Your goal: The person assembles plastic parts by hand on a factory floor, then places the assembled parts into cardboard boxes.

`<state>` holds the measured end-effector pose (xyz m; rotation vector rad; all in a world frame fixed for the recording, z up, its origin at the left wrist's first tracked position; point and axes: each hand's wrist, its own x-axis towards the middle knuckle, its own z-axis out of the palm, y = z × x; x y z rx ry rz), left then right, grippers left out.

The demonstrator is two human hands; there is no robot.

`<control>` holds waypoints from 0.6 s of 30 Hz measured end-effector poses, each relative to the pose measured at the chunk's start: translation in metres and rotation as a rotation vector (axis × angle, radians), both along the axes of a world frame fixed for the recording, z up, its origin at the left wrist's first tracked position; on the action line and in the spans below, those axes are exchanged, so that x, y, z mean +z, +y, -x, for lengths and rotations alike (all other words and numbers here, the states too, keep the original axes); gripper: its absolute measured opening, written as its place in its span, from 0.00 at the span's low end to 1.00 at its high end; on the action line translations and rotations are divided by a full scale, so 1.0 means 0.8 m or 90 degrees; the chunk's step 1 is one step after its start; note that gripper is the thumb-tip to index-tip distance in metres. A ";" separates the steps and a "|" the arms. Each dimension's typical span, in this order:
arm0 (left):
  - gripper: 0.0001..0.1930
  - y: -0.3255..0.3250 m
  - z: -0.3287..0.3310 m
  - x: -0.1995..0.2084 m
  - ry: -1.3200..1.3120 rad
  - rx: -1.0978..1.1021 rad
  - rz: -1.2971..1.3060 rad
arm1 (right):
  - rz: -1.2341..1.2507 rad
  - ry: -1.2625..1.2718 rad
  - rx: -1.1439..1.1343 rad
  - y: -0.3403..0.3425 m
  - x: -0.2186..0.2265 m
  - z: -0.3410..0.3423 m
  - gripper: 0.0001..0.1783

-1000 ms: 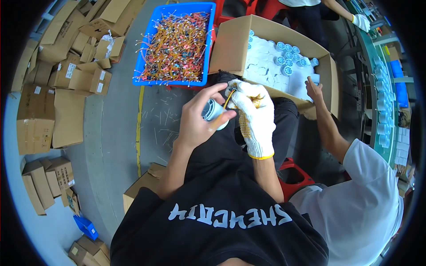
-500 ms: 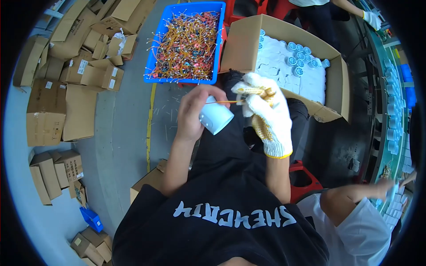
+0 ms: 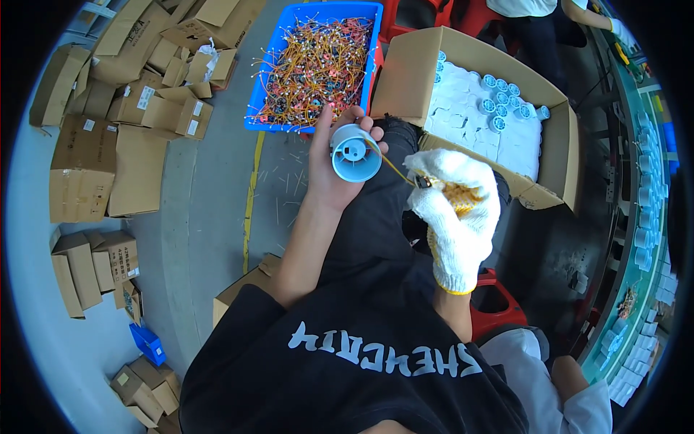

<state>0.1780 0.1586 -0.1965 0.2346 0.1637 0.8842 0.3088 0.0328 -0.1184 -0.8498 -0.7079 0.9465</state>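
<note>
In my bare left hand (image 3: 334, 148) is a light-blue plastic cup-shaped housing (image 3: 361, 168), its open end tilted toward me so the round hub inside shows. A thin yellow-orange wire (image 3: 392, 168) runs from the housing's rim across to my right hand (image 3: 459, 210), which wears a white knit glove. Between that thumb and fingers I pinch a small dark part (image 3: 422, 182) at the wire's end; its exact kind is too small to tell. Beyond my hands stands a blue bin (image 3: 249, 124) heaped with wired parts (image 3: 318, 69).
An open cardboard box (image 3: 405, 72) to the right holds a white layer with several blue-ended cylinders (image 3: 499, 101). Red stools (image 3: 499, 307) stand nearby. A bench (image 3: 614, 289) with more housings lines the far right; two other people are close. Cartons (image 3: 83, 173) are piled left.
My left hand has turned the housing so its open end faces me. My gloved right hand has moved right and nearer, drawing the wire out slantwise. The person at lower right has lowered an arm.
</note>
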 end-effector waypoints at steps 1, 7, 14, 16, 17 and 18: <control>0.24 0.001 -0.002 0.000 -0.003 -0.002 0.000 | 0.001 -0.001 0.001 -0.001 0.001 0.001 0.22; 0.23 0.000 -0.010 0.004 -0.037 0.003 0.058 | 0.027 -0.045 0.006 0.001 0.000 0.003 0.20; 0.21 0.000 -0.017 0.008 -0.007 0.021 0.066 | 0.040 -0.016 -0.020 0.005 -0.007 0.004 0.20; 0.22 0.001 -0.014 0.004 -0.021 0.017 0.064 | 0.029 -0.009 -0.028 0.006 -0.007 0.004 0.20; 0.22 0.002 -0.014 0.002 -0.028 0.015 0.064 | 0.029 -0.008 -0.028 0.007 -0.009 0.004 0.20; 0.22 0.002 -0.014 0.001 -0.027 0.015 0.064 | 0.018 -0.020 -0.022 0.009 -0.011 0.003 0.20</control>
